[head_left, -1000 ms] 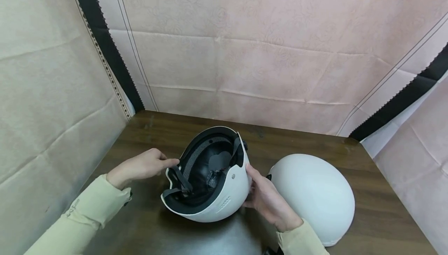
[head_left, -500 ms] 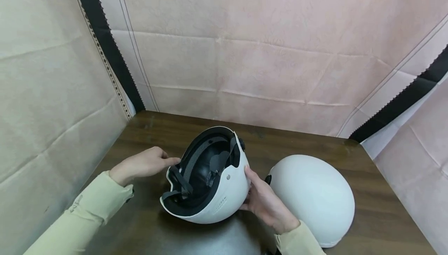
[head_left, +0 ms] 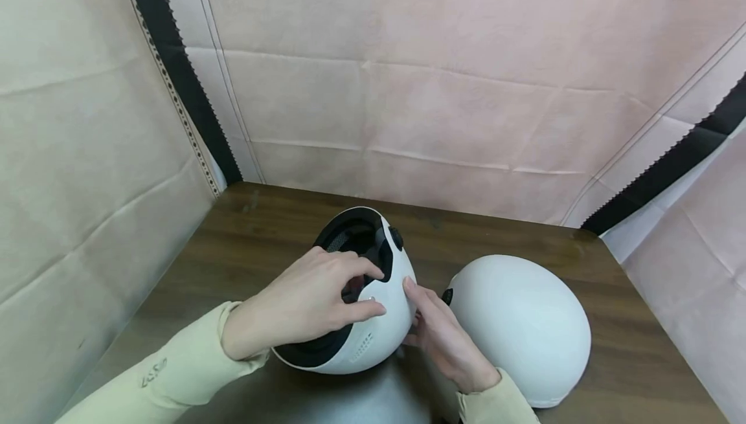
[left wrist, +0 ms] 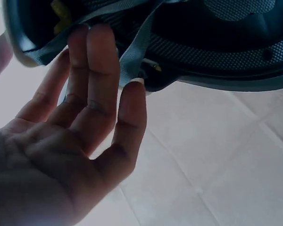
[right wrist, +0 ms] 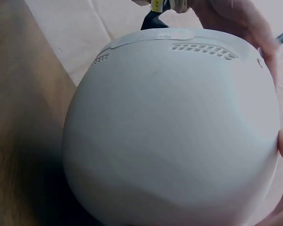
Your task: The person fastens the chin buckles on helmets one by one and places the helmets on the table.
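A white helmet (head_left: 379, 336) lies tipped on the table, its black-lined opening facing up and left. My right hand (head_left: 444, 343) holds it from the right, thumb on the outer shell and the other fingers partly hidden behind. My left hand (head_left: 309, 294) reaches across the opening, index finger and thumb spread near the right rim. In the left wrist view its extended fingers are at the grey chin straps (left wrist: 139, 44), just inside the helmet. The right wrist view shows the smooth shell (right wrist: 170, 122) with small vents (right wrist: 205, 49) near the rim.
A second white helmet (head_left: 521, 327), dome up, stands on the dark wooden table (head_left: 250, 230) close to the right of my right hand. Pale cloth walls (head_left: 443, 113) with black bands (head_left: 175, 68) surround the table at the back and sides.
My left hand has moved right, from the left rim of the helmet to over its opening. The helmet has turned slightly; my right hand stays on its side.
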Motion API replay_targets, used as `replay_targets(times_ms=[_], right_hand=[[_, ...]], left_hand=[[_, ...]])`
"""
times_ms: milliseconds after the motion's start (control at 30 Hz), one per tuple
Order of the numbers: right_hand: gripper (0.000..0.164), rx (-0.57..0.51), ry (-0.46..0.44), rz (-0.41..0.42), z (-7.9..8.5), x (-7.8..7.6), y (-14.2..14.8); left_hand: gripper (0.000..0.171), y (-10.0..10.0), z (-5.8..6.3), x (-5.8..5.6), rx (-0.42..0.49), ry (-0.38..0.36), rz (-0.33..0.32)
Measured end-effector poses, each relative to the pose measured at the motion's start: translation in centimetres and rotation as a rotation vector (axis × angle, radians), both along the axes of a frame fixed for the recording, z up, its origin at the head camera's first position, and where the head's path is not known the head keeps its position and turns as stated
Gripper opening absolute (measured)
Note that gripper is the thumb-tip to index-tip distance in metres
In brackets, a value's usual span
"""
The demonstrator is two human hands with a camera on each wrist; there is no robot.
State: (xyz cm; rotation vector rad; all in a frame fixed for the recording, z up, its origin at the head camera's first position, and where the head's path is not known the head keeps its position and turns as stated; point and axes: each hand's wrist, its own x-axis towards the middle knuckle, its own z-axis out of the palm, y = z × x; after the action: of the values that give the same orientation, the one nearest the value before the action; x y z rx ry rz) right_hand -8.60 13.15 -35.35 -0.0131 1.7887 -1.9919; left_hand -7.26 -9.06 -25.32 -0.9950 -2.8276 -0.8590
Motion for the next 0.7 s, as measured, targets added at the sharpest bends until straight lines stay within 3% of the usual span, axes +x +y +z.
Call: replay_targets(times_ms=[200, 467, 700], right_hand=[[0.078, 0.009, -0.017, 0.018, -0.3, -0.1, 0.4], [0.075, -0.084, -0.045, 0.212, -1.2, -0.4, 0.8], [0.076, -0.032, 0.021, 0.132, -1.0, -0.3, 0.8]], left_hand=[[0.029, 0.5, 0.2, 0.1, -0.011, -0.074, 0.061], [0.021, 0.5, 0.0, 0.1, 0.098, -0.177, 0.055], [0.021, 0.4, 0.2, 0.3, 0.031, -0.145, 0.113]])
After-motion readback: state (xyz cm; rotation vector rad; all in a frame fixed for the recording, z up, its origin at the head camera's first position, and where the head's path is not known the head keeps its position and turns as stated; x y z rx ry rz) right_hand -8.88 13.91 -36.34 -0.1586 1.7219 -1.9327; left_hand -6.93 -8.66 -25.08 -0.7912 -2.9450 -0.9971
